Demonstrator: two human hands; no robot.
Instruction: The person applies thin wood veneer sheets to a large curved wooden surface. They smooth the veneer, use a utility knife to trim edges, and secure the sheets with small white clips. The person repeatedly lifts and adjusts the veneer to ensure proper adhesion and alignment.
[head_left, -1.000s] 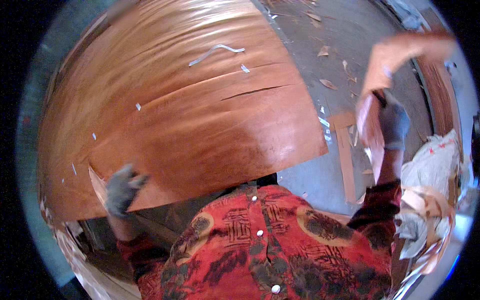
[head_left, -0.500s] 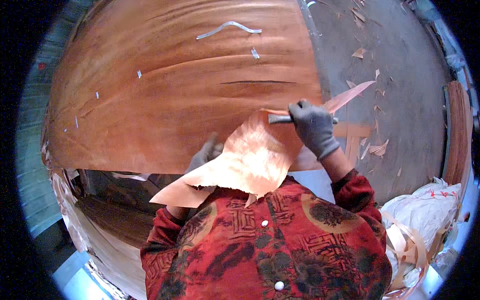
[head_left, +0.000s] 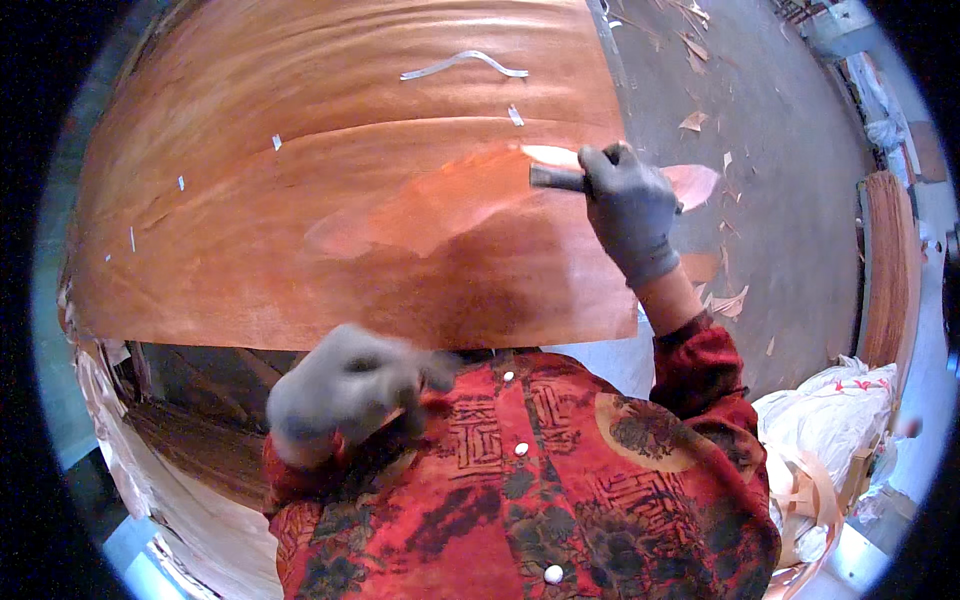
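My right hand point(head_left: 630, 205), in a grey glove, is closed around a short dark rod-like tool point(head_left: 556, 178) whose exact kind I cannot make out. A thin reddish-brown veneer piece point(head_left: 440, 205) lies over the large veneer sheet point(head_left: 230, 260), and its pale raised edge point(head_left: 550, 155) runs up to that hand. A pinkish veneer flap point(head_left: 692, 184) shows beyond the hand on the right. My left hand point(head_left: 350, 390), also gloved in grey, hovers before my chest near the sheet's front edge. Motion smears its fingers, and they seem bent.
White tape strips point(head_left: 465, 65) are on the sheet. Veneer scraps point(head_left: 730, 303) litter the grey surface point(head_left: 800, 220) at right. A brown stack point(head_left: 885, 270) stands at far right, with a white sack point(head_left: 830, 400) nearer me. Dark layered stock point(head_left: 195, 445) sits low at left.
The veneer piece, raised against my chest before, now lies across the sheet. My left hand has come back toward my chest, away from it. My right hand moved slightly farther away, still gripping the tool.
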